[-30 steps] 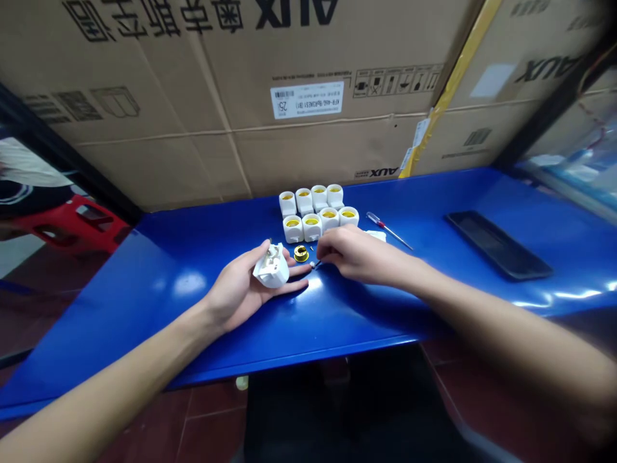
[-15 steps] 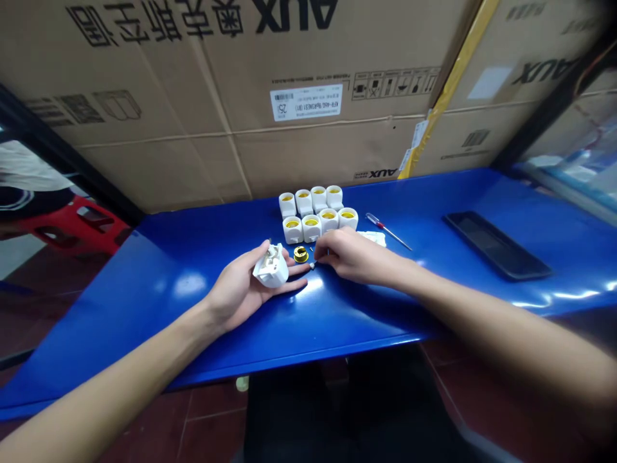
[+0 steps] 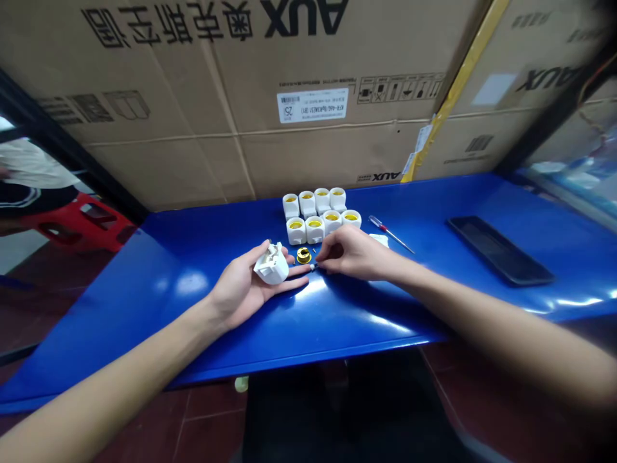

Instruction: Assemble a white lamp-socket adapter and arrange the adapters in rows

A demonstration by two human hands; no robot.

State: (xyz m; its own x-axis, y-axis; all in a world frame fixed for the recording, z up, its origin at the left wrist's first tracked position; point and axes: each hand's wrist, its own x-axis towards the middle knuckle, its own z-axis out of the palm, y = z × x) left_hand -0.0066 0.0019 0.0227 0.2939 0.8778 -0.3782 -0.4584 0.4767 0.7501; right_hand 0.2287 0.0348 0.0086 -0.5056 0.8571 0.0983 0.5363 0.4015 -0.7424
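Note:
My left hand point(image 3: 241, 289) lies palm up and holds a white plastic lamp holder body point(image 3: 268, 265) on its palm and fingers. My right hand point(image 3: 351, 253) sits just to the right, its fingertips pinched on a tiny silver screw point(image 3: 313, 265). The screw is mostly hidden by the fingers. A brass-coloured ring point(image 3: 303, 255) lies on the table between my hands, close behind my left fingertips. Behind it stand several white lamp sockets with yellow interiors point(image 3: 314, 222) in two rows.
The blue table point(image 3: 144, 302) has a red-handled screwdriver point(image 3: 389, 233), a small white piece point(image 3: 380, 240) and a black tablet point(image 3: 500, 250) to the right. Cardboard boxes point(image 3: 308, 148) stand along its back edge. A red stool point(image 3: 81, 222) sits beyond the left edge.
The whole view has shifted slightly as my head moved. My right hand has edged a little left, towards my left fingertips. My left hand still holds the lamp holder.

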